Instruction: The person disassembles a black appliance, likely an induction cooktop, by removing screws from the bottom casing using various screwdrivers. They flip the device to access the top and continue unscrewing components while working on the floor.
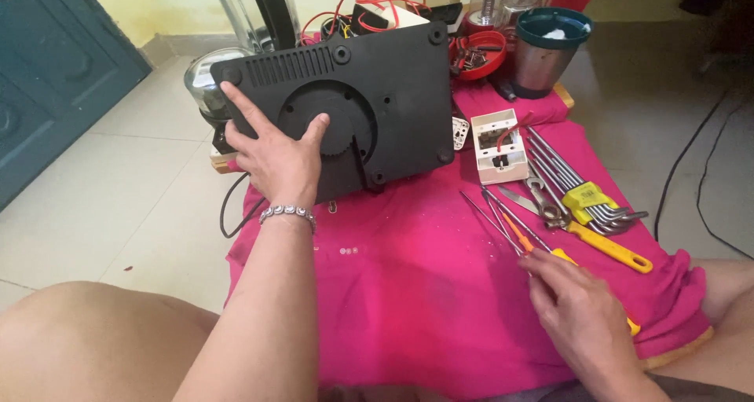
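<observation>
**Now: one hand flat on the black base, the other among the screwdrivers**

Up on its edge, the black plastic base (pixel 345 103) stands at the far side of the pink cloth (pixel 416 292), its underside with the round ribbed disc turned toward the camera. The left hand (pixel 275 154) lies spread against that underside, index finger stretched toward the upper left corner, thumb on the disc.

To the right of the base and nearer the camera, the right hand (pixel 577 312) rests on the cloth, fingers curled loosely over the yellow handle of a screwdriver (pixel 542 249); whether they grip it I cannot tell. Right of the base sit a white switch box (pixel 499 143), hex keys (pixel 585 194) and a steel cup (pixel 546 52).
</observation>
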